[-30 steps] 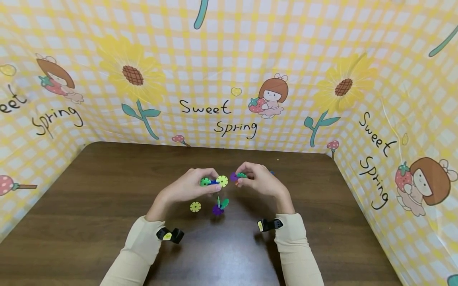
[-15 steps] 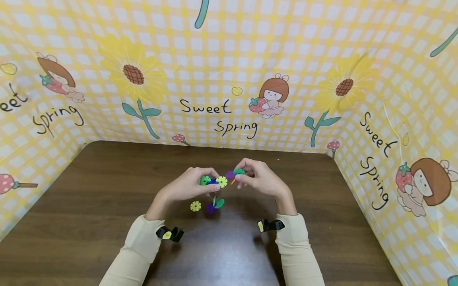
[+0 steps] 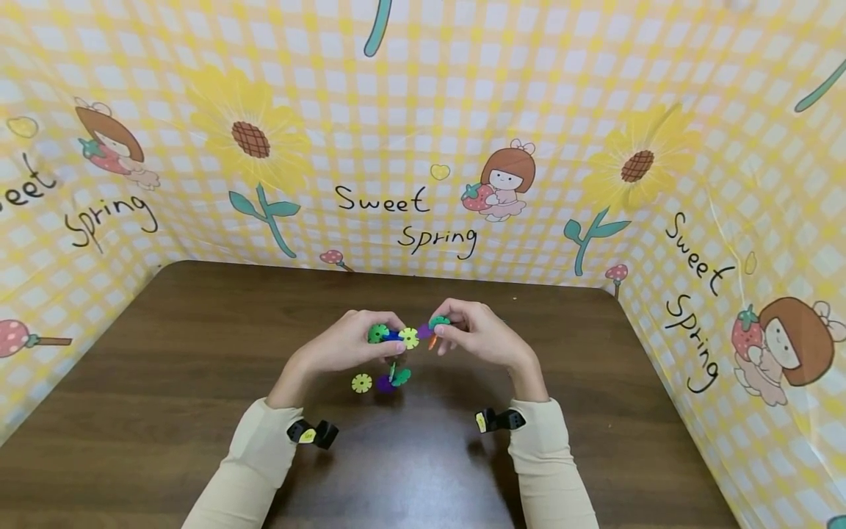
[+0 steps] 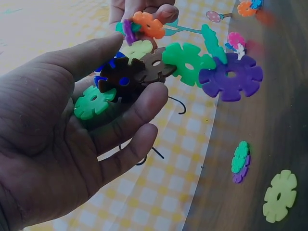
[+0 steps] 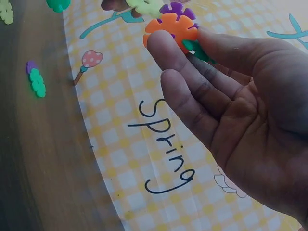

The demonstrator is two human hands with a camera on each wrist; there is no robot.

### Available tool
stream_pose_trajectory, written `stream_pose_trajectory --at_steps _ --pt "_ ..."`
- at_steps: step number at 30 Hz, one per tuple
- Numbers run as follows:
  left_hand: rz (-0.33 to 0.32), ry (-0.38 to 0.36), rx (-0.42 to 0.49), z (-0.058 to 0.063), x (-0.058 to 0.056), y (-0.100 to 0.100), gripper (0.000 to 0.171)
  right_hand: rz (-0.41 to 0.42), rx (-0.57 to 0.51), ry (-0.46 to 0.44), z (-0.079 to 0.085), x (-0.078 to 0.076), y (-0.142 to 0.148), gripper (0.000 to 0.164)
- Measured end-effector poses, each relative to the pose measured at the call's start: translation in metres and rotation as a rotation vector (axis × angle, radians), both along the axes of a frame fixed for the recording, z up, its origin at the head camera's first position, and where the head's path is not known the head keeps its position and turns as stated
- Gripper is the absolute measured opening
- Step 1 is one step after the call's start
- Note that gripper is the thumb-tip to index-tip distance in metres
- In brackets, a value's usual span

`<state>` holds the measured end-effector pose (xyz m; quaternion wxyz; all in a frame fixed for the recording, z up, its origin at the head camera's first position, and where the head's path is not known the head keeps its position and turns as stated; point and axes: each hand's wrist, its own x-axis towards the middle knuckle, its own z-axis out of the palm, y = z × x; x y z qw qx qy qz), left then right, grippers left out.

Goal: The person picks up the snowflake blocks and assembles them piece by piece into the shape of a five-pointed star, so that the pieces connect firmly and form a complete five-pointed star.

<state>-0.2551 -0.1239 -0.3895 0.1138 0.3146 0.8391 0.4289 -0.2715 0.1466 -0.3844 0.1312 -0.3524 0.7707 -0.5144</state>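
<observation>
My left hand (image 3: 353, 338) grips an assembly of slotted plastic discs in blue, brown, green and yellow. From it a purple disc (image 4: 231, 77) hangs at the lower end, with a green disc (image 4: 188, 63) slotted beside it. The yellow disc (image 3: 409, 338) on this assembly points toward the right hand. Between thumb and fingers, my right hand (image 3: 479, 330) pinches a small cluster: an orange disc (image 5: 172, 31), a green disc (image 3: 438, 321) and a purple disc (image 3: 424, 331). That purple disc is right at the yellow disc's edge in the head view.
A loose yellow disc (image 3: 361, 383) lies on the brown table (image 3: 198, 441), left of the hanging end. The left wrist view also shows a green-and-purple pair (image 4: 240, 161), a pink disc (image 4: 236, 38) and an orange disc (image 4: 247, 8). A checked cloth (image 3: 370, 110) surrounds the table's back and sides.
The right hand's cluster has turned and moved left, bringing its purple disc up to the yellow one. The hanging purple and green end under my left hand has swung left.
</observation>
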Motion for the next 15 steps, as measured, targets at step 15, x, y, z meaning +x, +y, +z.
stream_pose_trajectory --at_steps 15 --pt "0.004 0.108 -0.039 -0.0039 0.0009 0.0052 0.008 0.029 -0.093 -0.053 -0.0042 0.0019 -0.0082 0.010"
